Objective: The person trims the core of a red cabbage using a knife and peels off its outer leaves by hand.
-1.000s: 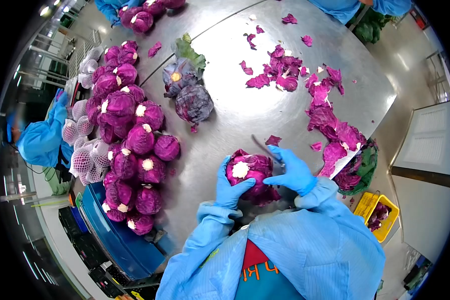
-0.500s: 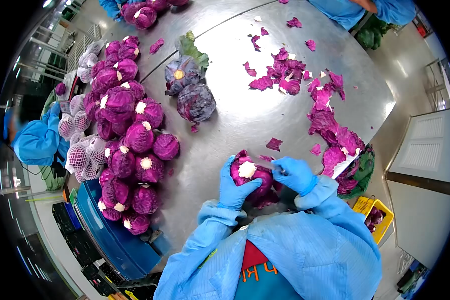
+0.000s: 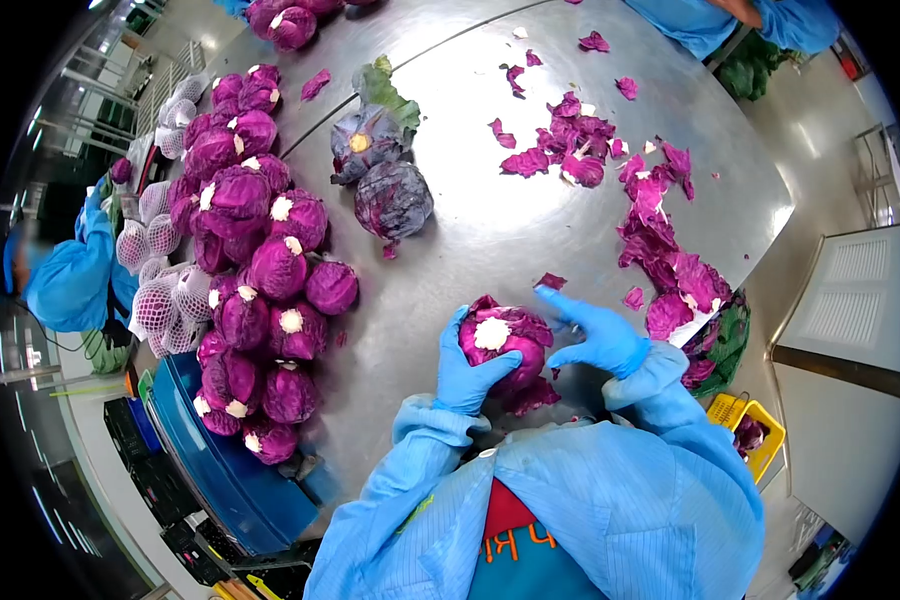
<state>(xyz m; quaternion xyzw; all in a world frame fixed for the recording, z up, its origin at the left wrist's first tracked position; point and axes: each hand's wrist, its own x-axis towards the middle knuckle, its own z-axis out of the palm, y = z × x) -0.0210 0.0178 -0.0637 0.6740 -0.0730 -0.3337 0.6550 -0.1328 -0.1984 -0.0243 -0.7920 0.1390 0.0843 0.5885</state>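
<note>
My left hand (image 3: 470, 368), in a blue glove, grips a red cabbage (image 3: 523, 340) from its left side. Its pale cut stem faces up, and my thumb lies across the front. To the right, my right hand (image 3: 602, 338) is gloved too, its thumb and forefinger spread apart beside the cabbage. Whether anything is tucked in its palm I cannot make out. A loose purple leaf (image 3: 532, 397) lies just below the cabbage, and a small leaf scrap (image 3: 551, 281) is by my right fingertips.
Trimmed red cabbages (image 3: 238, 205) are piled along the table's left side, near netted produce (image 3: 160, 305). Two darker untrimmed cabbages (image 3: 394, 203) sit mid-table. Peeled leaves (image 3: 650, 235) lie to the right. A yellow basket (image 3: 765, 455) stands below the edge. Co-workers in blue (image 3: 75, 275) are nearby.
My right hand has opened and drawn slightly away from the cabbage; the thin blade-like object seen at it before no longer shows. My left hand keeps its hold.
</note>
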